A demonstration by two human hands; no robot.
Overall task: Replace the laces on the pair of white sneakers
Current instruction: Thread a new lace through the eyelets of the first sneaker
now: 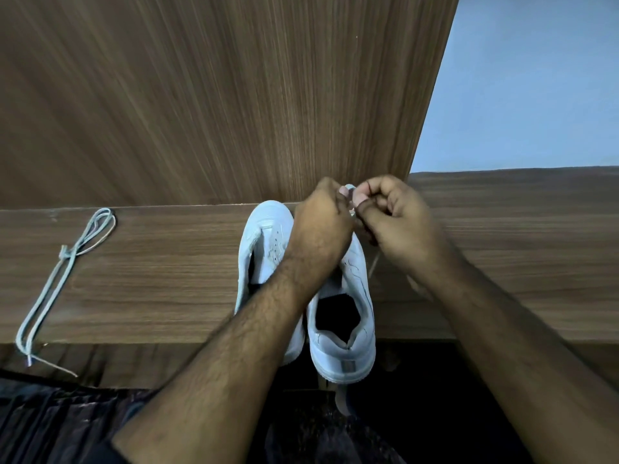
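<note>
Wooden shelf (167,279): sneakers (341,329) toe-away; left hand (321,222), right hand (395,216) pinch lace (373,266).

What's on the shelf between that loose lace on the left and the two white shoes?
Nothing: in the head view, only bare wood-grain shelf separates the loose lace from the left sneaker.

A brown wood-grain shelf (160,283) ran across the middle of the frame. Behind it a tall wood-grain panel (207,95) filled the upper left and centre. A pale blue wall (536,88) showed at upper right. Dark patterned fabric (60,426) lay at lower left.
</note>
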